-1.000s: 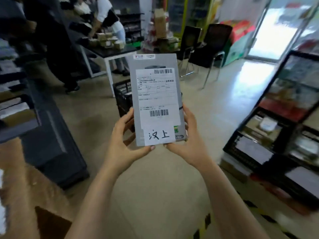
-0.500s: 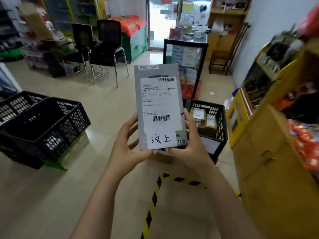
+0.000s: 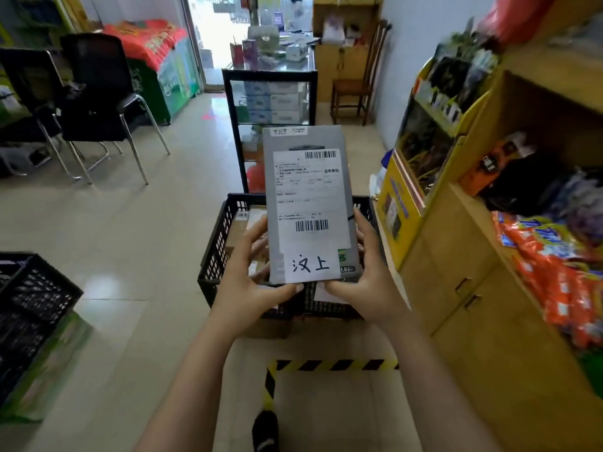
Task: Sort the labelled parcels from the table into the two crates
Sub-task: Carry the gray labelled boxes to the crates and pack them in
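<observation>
Far left: a black crate (image 3: 36, 308) standing on a green box (image 3: 49, 370), partly cut off by the frame edge. Behind it are two black chairs (image 3: 94, 93) on the tiled floor.

Centre: the left hand (image 3: 248, 288) grasps the parcel (image 3: 310, 207) at its lower left corner, thumb along the bottom edge, fingers behind. The parcel is a flat grey box held upright in the air. Its white shipping label faces the camera, with two barcodes and 汉上 handwritten at the foot. It is over a second crate (image 3: 215, 252) on the floor, which has several parcels inside.

The right hand (image 3: 368, 282) grasps the lower right corner, thumb under the bottom edge, fingers round the side. Yellow-and-black tape (image 3: 326, 365) is on the floor beneath the forearms.

Right: a wooden cabinet (image 3: 473, 288), with orange snack packets (image 3: 554, 288) piled on its top.
</observation>
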A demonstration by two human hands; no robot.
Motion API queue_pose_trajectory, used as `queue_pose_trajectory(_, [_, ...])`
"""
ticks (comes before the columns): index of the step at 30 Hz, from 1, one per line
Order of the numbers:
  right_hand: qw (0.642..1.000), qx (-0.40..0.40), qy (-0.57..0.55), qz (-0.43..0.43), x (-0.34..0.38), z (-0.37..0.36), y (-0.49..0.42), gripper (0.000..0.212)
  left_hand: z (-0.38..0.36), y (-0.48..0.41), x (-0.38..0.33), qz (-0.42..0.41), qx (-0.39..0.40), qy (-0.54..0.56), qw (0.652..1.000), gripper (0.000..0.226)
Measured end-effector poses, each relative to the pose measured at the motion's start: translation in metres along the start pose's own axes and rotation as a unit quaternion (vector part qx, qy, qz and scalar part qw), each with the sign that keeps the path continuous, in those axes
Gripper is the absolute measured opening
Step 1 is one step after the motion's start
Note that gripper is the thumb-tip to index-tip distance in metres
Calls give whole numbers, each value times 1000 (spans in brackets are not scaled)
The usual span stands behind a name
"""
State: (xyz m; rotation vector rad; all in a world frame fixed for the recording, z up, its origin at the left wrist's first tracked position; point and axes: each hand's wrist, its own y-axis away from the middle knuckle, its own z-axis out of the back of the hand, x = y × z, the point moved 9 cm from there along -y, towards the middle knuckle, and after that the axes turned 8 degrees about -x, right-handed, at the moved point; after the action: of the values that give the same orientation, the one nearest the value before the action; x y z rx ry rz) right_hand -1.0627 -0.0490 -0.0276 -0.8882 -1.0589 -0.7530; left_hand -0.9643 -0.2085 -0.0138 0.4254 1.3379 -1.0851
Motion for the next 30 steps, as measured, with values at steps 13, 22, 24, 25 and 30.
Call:
queue_pose_trajectory(13, [992, -94, 18, -79, -66, 7, -157, 112, -58, -194, 84, 26, 126, 22, 991, 101])
queue_pose_trajectory(22, [988, -46, -2, -147, -172, 19, -246, 108, -127, -264, 174, 110, 130, 17, 985, 102])
queue_pose_trajectory(24, [985, -20, -9, -170, -203, 20, -265, 108, -146, -274, 201, 144, 124, 11, 982, 102])
queue_pose_trajectory(25, [983, -4, -15, -185, -220, 20, -273, 107, -156, -278, 217, 162, 122, 9, 979, 103])
queue_pose_trajectory(30, [961, 51, -32, -271, -311, 16, -289, 108, -194, -277, 289, 255, 116, -9, 960, 104])
